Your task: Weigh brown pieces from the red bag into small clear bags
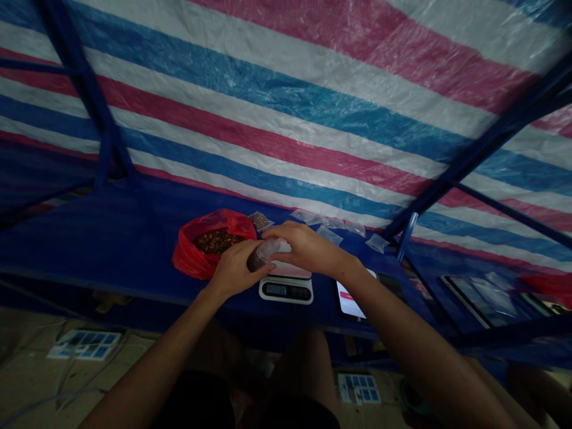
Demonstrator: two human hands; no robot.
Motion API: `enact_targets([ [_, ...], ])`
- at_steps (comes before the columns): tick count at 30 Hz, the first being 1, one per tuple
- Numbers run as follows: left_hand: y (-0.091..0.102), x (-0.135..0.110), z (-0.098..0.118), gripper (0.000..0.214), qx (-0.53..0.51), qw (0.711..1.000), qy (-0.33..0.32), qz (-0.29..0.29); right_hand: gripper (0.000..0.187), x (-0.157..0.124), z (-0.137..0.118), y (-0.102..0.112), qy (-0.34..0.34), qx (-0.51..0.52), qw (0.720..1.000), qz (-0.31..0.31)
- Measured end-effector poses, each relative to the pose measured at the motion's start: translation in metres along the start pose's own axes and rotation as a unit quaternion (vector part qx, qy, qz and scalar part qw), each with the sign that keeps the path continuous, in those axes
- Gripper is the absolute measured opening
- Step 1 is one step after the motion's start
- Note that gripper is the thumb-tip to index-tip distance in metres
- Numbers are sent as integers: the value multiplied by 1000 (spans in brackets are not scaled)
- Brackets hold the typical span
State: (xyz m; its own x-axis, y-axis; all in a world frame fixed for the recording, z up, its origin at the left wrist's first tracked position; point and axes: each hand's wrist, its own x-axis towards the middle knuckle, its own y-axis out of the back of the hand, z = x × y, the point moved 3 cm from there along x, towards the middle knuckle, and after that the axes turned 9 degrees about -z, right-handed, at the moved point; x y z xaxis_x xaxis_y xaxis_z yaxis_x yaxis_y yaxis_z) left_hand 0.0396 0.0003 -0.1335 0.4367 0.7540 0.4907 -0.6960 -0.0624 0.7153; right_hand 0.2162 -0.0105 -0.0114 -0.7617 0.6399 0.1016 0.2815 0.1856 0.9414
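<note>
Over the kitchen scale (286, 291), both hands are on a small clear plastic container (263, 253) with something dark inside; whether it is a cup or a stiff bag I cannot tell. My left hand (236, 266) wraps its left side, thumb along the front. My right hand (304, 245) closes on its upper right rim with thumb and fingers. The scale has a pale top and a dark display at the front. Left of it sits an open red plastic bag (185, 253) of small brown pieces (217, 241), resembling nuts or beans. Behind the hands lies a small filled clear packet (260, 221).
Several clear plastic bags (329, 235) lie along the back of the blue table (111, 238). A lit phone (351, 302) is under my right forearm. Blue metal posts (100, 113) and a striped tarp (286, 137) stand behind. Power strips (84, 345) with cables lie on the floor.
</note>
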Motion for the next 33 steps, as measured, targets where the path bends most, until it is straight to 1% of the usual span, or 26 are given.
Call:
enact_targets([
  [6,3,-2,-2,52,-44,999,12,4,37,0,-6,8,20,-5,1000,15],
  [8,5,-2,-1,50,-68,997,18,-4,40,-5,-3,10,16,4,999,35],
  [10,7,-3,-1,48,-95,995,21,-10,44,-13,6,9,-7,18,997,68],
  [12,8,-3,0,45,-126,992,19,-8,44,-23,20,1,-41,43,993,98],
  [14,8,-4,-1,40,-158,987,19,2,39,-33,38,-13,-78,69,988,113],
  [17,8,-6,-2,35,-188,982,20,18,35,-44,61,-38,-138,75,982,107],
  [19,8,-6,-2,35,-190,981,20,17,42,-47,66,-47,-172,65,978,97],
  [20,7,-7,-2,36,-187,982,21,12,44,-47,64,-48,-177,55,978,95],
  [22,6,-7,-2,38,-177,984,26,0,45,-44,49,-43,-154,35,982,106],
  [24,6,-8,-2,39,-156,987,36,-9,40,-38,24,-33,-95,37,985,140],
  [25,6,-8,-2,40,-143,989,41,-14,37,-35,11,-29,-69,58,984,155],
  [26,6,-8,-2,41,-130,990,43,-18,35,-30,-1,-26,-47,76,983,157],
  [28,6,-9,-1,43,-103,993,42,-27,28,-20,-20,-25,-24,79,988,128],
  [29,6,-9,0,43,-92,995,40,-31,20,-15,-26,-26,-17,76,991,111],
  [31,6,-9,1,44,-76,996,38,-32,8,-6,-30,-27,-12,78,993,86],
  [33,8,-9,2,50,-79,996,36,-5,9,0,-25,-24,-13,101,991,88],
])
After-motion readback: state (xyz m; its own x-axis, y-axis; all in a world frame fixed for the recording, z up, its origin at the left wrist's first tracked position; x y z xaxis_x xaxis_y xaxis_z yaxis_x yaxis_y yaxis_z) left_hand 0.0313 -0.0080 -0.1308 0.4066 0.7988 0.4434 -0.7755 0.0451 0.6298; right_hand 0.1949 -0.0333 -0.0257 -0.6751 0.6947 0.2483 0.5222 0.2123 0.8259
